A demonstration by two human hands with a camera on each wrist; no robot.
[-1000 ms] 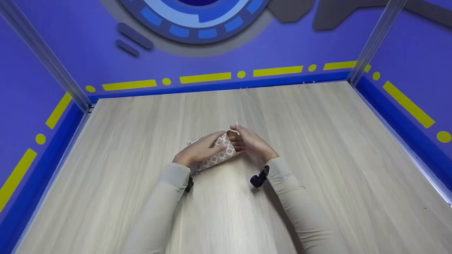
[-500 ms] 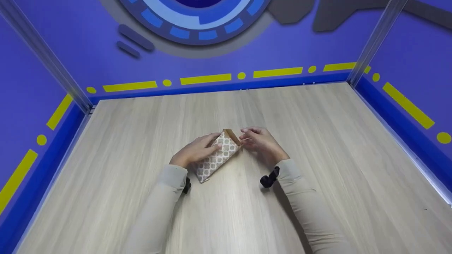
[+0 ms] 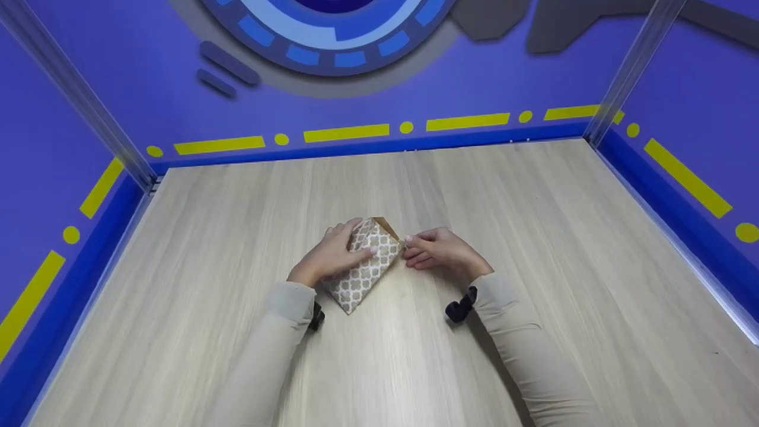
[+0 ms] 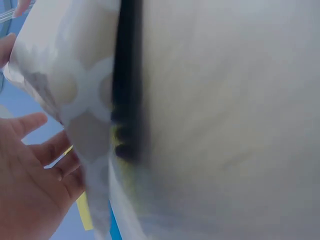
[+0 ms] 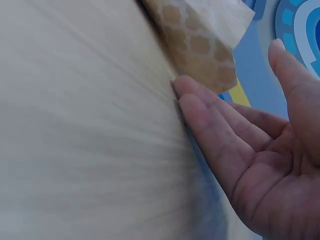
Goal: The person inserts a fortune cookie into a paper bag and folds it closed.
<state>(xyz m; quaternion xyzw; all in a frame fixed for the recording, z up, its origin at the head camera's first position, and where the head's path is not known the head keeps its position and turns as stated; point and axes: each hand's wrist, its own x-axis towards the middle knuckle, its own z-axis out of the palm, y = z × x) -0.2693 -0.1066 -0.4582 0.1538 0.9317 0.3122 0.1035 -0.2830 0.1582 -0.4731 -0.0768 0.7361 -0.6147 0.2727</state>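
Note:
A paper bag (image 3: 364,261) with a white and beige lattice print stands tilted over the table, its brown opening towards the upper right. My left hand (image 3: 332,252) holds its left side, thumb laid across the printed front and fingers partly hidden behind it. In the left wrist view the bag (image 4: 92,90) covers the ends of the left hand's fingers (image 4: 50,150). My right hand (image 3: 442,249) is at the right corner of the opening. In the right wrist view its thumb stands apart from its extended fingers (image 5: 210,125), beside the bag's corner (image 5: 220,75).
The wood-grain table (image 3: 533,237) spreads around both hands. Blue panels (image 3: 356,107) with yellow markings close in its back and sides. A small black camera (image 3: 461,305) sits at the right wrist, above the table.
The right hand has come out of the bag's opening and moved down to its right corner. The bag has turned, its front facing up more, while the left hand kept hold.

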